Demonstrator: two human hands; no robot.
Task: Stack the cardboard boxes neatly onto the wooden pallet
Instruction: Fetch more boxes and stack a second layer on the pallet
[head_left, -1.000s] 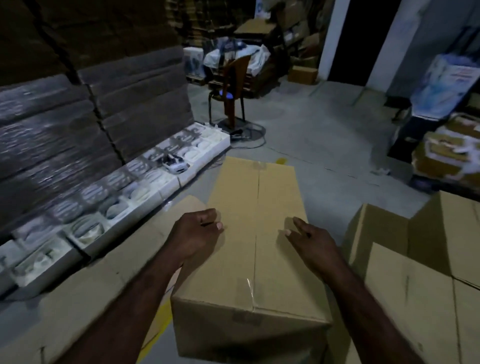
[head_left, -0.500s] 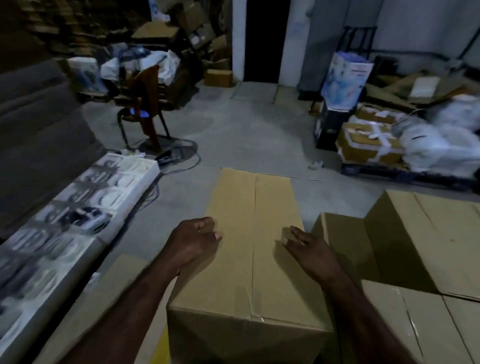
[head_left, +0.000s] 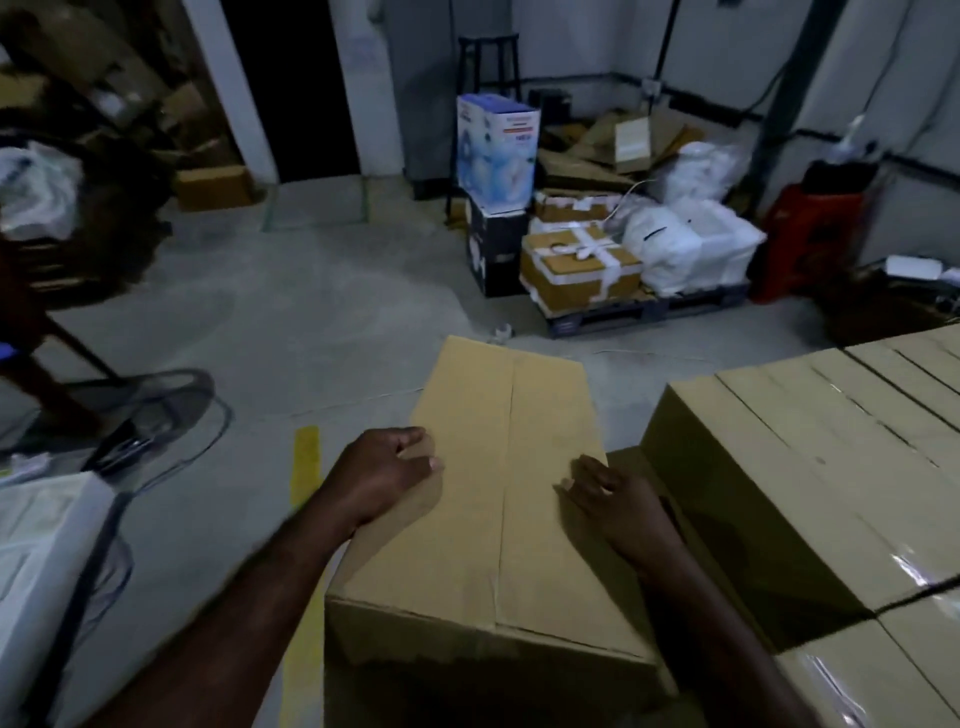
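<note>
Left hand (head_left: 382, 475) and right hand (head_left: 615, 499) grip the cardboard box (head_left: 498, 545); stacked boxes (head_left: 805, 467) beside it.

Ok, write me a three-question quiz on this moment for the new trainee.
1. True or false: the left hand and the right hand both hold the carried box at its top edges.
2. Pick one: the stacked boxes lie to which side of the carried box? A. left B. right C. inside the doorway
3. Fill in: the floor line left of the carried box is ____.
Key: 1 true; 2 B; 3 yellow.
</note>
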